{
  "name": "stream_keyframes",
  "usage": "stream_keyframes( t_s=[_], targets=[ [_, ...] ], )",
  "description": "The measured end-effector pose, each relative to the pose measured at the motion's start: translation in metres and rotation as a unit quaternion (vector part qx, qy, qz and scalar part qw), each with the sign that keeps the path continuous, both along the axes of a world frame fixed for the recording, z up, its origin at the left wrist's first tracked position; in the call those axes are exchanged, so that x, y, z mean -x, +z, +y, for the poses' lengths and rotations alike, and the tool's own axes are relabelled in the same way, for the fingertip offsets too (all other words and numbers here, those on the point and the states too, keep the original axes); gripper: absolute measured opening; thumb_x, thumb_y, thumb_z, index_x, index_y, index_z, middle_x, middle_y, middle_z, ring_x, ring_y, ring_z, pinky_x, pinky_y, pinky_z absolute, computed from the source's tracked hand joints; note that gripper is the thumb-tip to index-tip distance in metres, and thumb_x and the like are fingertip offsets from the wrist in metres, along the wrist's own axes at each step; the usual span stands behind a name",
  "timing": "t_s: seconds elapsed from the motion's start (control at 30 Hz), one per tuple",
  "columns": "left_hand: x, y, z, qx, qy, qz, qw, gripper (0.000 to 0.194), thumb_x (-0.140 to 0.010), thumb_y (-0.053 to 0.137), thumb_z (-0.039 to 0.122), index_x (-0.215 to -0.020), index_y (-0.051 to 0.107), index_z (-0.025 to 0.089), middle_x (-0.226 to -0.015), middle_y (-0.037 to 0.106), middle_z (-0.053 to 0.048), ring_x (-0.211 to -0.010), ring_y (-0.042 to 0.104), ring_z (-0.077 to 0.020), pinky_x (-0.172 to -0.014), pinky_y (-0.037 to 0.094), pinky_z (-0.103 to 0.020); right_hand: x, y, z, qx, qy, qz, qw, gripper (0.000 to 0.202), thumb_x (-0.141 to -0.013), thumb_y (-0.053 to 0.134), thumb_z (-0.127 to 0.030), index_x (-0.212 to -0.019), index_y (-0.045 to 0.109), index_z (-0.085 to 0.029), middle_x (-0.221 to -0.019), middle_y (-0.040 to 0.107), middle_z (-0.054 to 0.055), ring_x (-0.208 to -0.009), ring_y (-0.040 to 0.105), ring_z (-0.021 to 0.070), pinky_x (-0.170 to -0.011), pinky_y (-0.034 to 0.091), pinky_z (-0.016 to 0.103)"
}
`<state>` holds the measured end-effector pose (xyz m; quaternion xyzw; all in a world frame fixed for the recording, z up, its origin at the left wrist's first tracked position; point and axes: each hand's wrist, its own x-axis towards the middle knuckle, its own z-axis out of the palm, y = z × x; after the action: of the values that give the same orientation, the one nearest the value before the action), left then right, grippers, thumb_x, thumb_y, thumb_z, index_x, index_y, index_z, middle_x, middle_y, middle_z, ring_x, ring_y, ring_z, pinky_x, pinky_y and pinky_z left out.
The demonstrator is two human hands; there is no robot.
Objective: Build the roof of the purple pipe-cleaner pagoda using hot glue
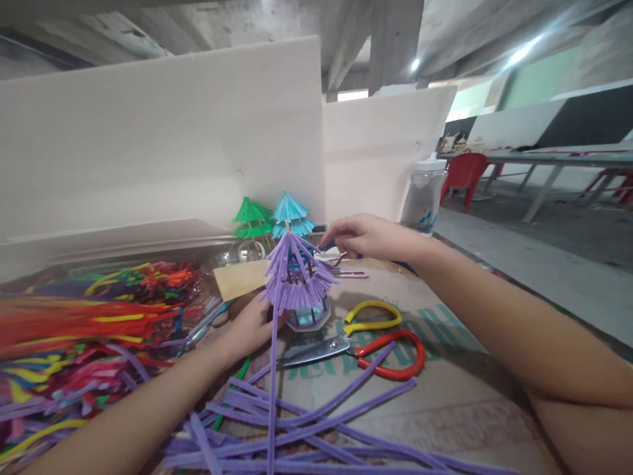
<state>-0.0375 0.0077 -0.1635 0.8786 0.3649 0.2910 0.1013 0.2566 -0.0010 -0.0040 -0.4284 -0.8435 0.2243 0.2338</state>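
A small pagoda model (301, 284) stands upright on the cardboard, its two roof tiers covered in purple pipe cleaners. One long purple pipe cleaner (272, 402) hangs from its lower roof towards me. My left hand (254, 323) grips the model low on its left side, with the fingertips hidden behind the purple strands. Behind the model and to its right, my right hand (359, 234) reaches over a dark blue item (327, 247) that I cannot make out fully. Its fingers are bent and apart, with nothing visible in them. Scissors (341, 344) with one yellow and one red handle lie in front.
Purple pipe cleaners (316, 432) spread across the cardboard (475, 382) near me. Coloured pipe cleaners (89, 323) pile up at left. Green (251, 212) and light blue (291, 210) pagoda roofs stand behind. A clear bottle (422, 198) is at back right, before white boards (163, 145).
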Motion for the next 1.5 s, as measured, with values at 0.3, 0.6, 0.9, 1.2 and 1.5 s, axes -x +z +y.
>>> stream_keyframes(
  t_s=[0.3,0.6,0.9,1.2,1.5],
  targets=[
    [0.001,-0.004,0.001,0.004,0.0,-0.015,1.0,0.022,-0.093,0.057,0.033,-0.103,0.066,0.017,-0.113,0.069,-0.01,-0.121,0.058,-0.0292,-0.108,0.045,-0.048,0.022,-0.015,-0.011,-0.174,-0.017,0.08,0.981,0.018,-0.089,0.062,-0.027,-0.091,0.075,-0.016,-0.084,0.073,0.006,-0.074,0.062,0.0148,-0.068,0.043,0.028],
    [0.003,-0.007,0.0,-0.059,-0.016,-0.016,0.998,0.023,-0.087,0.058,0.021,-0.109,0.065,0.016,-0.128,0.063,-0.014,-0.126,0.055,-0.0312,-0.111,0.043,-0.051,0.028,-0.01,-0.024,-0.035,0.009,0.038,0.999,0.029,-0.092,0.057,-0.035,-0.102,0.077,-0.017,-0.067,0.066,0.0,-0.057,0.055,0.0115,-0.054,0.038,0.026],
    [0.0,0.0,-0.005,-0.049,-0.014,-0.002,0.999,0.031,-0.089,0.058,0.025,-0.119,0.06,0.015,-0.131,0.06,-0.016,-0.127,0.055,-0.0307,-0.11,0.044,-0.05,0.037,-0.022,-0.022,0.025,0.007,0.111,0.994,0.024,-0.083,0.068,-0.036,-0.098,0.072,-0.018,-0.06,0.059,-0.003,-0.049,0.047,0.009,-0.046,0.026,0.024],
    [-0.002,0.002,-0.006,-0.047,-0.022,-0.006,0.999,0.028,-0.089,0.058,0.024,-0.114,0.062,0.015,-0.127,0.062,-0.015,-0.126,0.055,-0.0301,-0.11,0.045,-0.049,0.05,-0.022,-0.033,0.082,-0.041,0.129,0.987,0.006,-0.087,0.061,-0.025,-0.087,0.061,-0.019,-0.048,0.052,-0.009,-0.038,0.043,0.007,-0.041,0.03,0.021],
    [0.003,-0.006,-0.001,-0.038,-0.017,-0.007,0.999,0.025,-0.088,0.06,0.022,-0.112,0.062,0.017,-0.127,0.063,-0.013,-0.127,0.054,-0.0295,-0.112,0.043,-0.049,0.04,-0.019,-0.031,-0.098,-0.06,0.093,0.989,0.017,-0.088,0.061,-0.031,-0.086,0.07,-0.017,-0.059,0.059,-0.002,-0.051,0.048,0.0095,-0.051,0.03,0.024]
  ],
)
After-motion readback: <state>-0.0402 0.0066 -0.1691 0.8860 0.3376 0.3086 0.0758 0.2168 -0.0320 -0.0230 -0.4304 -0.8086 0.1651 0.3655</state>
